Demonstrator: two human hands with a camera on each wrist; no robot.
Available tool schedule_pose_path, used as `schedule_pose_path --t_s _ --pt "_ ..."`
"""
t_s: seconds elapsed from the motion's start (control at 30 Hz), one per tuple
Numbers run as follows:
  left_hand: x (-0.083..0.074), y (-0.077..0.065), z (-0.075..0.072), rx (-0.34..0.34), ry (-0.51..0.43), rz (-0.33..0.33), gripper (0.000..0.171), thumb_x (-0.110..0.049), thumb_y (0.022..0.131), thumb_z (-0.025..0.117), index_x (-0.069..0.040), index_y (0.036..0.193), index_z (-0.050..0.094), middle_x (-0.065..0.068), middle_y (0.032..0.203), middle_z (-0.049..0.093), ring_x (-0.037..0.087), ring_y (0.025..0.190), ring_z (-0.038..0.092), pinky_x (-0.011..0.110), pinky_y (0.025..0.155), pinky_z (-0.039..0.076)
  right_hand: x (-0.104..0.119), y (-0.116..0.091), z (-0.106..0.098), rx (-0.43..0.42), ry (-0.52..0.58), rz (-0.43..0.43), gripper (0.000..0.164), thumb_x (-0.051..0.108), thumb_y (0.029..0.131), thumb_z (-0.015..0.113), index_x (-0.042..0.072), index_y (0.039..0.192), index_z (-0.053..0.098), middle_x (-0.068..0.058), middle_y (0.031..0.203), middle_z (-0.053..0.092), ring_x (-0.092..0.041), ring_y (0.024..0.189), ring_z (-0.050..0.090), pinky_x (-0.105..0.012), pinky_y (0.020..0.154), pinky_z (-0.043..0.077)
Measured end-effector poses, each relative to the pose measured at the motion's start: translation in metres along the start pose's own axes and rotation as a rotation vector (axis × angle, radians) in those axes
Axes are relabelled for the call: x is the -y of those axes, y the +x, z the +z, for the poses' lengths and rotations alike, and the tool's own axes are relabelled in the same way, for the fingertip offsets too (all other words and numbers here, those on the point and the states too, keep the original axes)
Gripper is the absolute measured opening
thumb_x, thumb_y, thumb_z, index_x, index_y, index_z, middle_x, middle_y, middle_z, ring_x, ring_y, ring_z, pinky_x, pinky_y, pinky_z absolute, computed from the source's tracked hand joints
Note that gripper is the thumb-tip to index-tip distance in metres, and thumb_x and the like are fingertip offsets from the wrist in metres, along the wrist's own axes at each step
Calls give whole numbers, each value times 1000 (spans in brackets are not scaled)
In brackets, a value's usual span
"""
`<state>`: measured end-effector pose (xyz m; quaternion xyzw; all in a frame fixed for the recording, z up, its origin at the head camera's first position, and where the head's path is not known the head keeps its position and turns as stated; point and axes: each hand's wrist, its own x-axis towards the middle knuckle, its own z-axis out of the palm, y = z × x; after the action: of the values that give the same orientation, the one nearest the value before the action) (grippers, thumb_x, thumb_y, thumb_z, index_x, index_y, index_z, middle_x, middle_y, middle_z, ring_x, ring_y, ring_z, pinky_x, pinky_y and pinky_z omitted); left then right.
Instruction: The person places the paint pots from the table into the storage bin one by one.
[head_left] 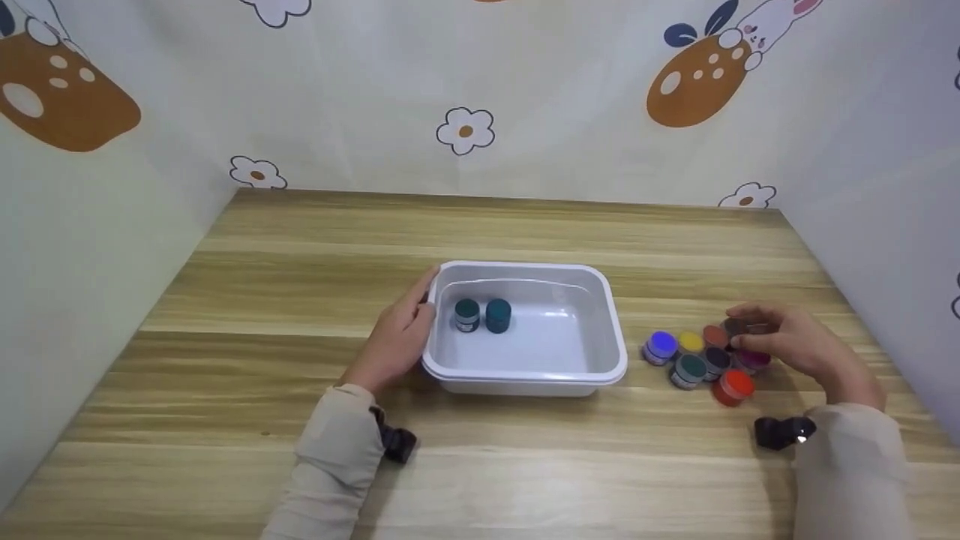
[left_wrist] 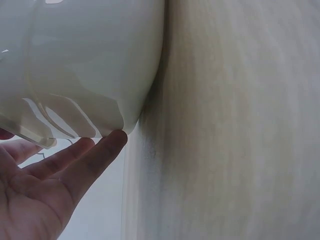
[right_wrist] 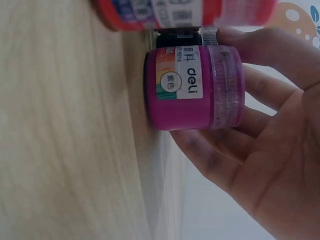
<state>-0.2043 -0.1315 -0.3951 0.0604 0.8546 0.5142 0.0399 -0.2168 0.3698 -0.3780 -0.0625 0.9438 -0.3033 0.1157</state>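
Note:
A white plastic tub (head_left: 525, 379) holds two dark green paint jars, an upright jar (head_left: 466, 316) and another jar (head_left: 498, 316) beside it. My left hand (head_left: 394, 337) rests against the tub's left end, fingers extended along the outer wall in the left wrist view. At the right, my right hand (head_left: 806, 349) reaches into a cluster of small paint jars. Its thumb and fingers surround a dark jar (head_left: 736, 326) at the back of the cluster. A magenta paint jar (right_wrist: 182, 90) stands in front of those fingers in the right wrist view, partly hiding them.
Around the right hand stand a blue jar (head_left: 661, 346), yellow jar (head_left: 691, 342), brown-orange jar (head_left: 715, 336), green jar (head_left: 688, 371), dark purple jar (head_left: 717, 361) and red jar (head_left: 733, 387). Patterned cloth walls (head_left: 360, 97) enclose the wooden table (head_left: 225, 360) at back and sides.

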Motion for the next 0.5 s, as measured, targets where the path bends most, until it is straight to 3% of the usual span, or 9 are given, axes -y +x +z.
schedule_pose_path --t_s 0.27,0.5 --pt "3 -1 0 -31 4 68 54 -20 103 36 -19 157 29 6 160 33 23 146 31 45 121 24 0 -1 2 -27 32 -10 51 21 93 68 -9 133 55 -29 128 61 -30 112 62 -12 77 48" --pt "2 0 0 -18 3 43 55 -21 104 34 -23 158 27 3 161 30 22 148 27 44 121 22 2 -2 -1 -73 -2 -9 48 18 96 63 -13 131 54 -30 122 63 -24 103 63 -13 73 49"
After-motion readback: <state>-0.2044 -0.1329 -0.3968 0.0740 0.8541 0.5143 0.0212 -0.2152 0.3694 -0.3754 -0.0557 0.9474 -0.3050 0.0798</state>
